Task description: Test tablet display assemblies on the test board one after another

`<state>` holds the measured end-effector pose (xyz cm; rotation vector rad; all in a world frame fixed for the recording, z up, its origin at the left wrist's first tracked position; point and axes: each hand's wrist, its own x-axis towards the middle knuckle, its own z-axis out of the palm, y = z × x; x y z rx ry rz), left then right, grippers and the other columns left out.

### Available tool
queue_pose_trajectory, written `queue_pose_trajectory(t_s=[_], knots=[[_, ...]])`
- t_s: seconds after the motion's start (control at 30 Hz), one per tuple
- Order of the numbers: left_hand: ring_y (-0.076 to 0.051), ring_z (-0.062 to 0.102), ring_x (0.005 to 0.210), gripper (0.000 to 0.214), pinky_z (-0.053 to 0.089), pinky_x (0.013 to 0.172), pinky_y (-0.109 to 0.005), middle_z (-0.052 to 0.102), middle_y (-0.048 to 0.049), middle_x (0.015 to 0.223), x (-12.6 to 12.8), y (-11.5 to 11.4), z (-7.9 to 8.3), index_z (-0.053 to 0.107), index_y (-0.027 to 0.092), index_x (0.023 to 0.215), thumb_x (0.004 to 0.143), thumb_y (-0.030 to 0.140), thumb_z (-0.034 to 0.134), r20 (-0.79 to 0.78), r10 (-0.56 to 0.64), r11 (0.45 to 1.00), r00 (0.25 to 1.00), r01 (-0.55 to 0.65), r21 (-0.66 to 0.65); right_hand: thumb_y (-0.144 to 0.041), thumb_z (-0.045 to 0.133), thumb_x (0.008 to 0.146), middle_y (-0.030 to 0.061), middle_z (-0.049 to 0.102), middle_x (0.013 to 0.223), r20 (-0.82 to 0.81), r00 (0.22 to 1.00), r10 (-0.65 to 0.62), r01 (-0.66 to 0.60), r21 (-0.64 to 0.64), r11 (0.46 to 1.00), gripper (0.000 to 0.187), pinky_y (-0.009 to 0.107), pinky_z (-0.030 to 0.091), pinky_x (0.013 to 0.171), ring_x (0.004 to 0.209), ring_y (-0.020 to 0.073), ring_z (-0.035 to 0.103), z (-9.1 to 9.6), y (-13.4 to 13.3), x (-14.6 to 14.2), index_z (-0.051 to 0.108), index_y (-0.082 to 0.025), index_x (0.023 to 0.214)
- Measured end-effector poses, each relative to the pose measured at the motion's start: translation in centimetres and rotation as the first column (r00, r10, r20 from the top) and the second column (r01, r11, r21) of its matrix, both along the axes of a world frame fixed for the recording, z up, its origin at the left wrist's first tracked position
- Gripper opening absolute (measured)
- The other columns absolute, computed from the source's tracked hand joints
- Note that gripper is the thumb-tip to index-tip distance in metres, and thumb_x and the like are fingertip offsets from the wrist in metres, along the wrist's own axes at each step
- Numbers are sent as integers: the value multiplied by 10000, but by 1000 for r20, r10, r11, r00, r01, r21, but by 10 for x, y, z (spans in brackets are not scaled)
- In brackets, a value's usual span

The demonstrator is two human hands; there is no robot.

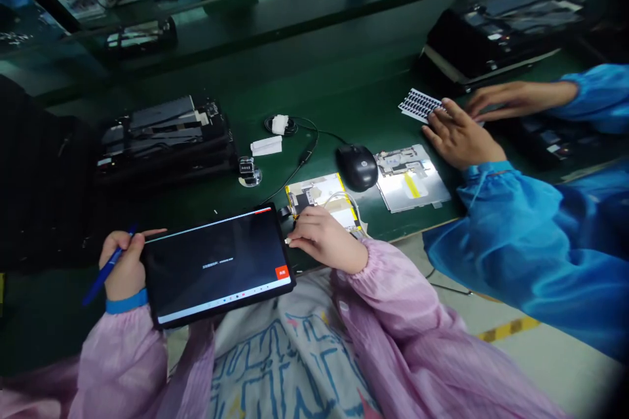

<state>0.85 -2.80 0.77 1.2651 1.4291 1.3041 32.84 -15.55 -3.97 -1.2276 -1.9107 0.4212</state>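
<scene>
Left hand (122,265) holds tablet (216,275) edge, blue pen (105,273) tucked in same fingers; right hand (327,236) pinches white plug (287,241), tablet between both hands. Risk: one-sided grip may let tablet tilt, bending plug; pen could slip, scratching tablet

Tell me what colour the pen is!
The pen is blue, seen best in the head view.

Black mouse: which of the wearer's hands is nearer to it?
Right. The right hand is below and left of the black mouse in the picture, beside the right edge of the tablet; the left hand is farther off, at its left edge.
</scene>
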Motion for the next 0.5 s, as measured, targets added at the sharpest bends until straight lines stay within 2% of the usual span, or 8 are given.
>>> queue_pose_trajectory(t_s=[0.3,0.5], knots=[[-234,697,608,499,564,557,-310,708,-32,634,1,-4,-1,319,185,698,571,318,783,52,-33,999,998,34,-19,-198,625,863,36,634,698,-56,998,37,-34,39,999,100,302,415,675,722,161,525,-7,2,-4,628,-165,768],[-208,689,578,475,543,539,-259,716,-45,666,-5,-4,-6,325,181,693,616,310,775,96,-65,998,993,67,-16,-183,618,864,37,641,688,-45,999,14,-15,-6,1000,100,314,426,671,720,165,521,-5,-2,-10,621,-164,766]])
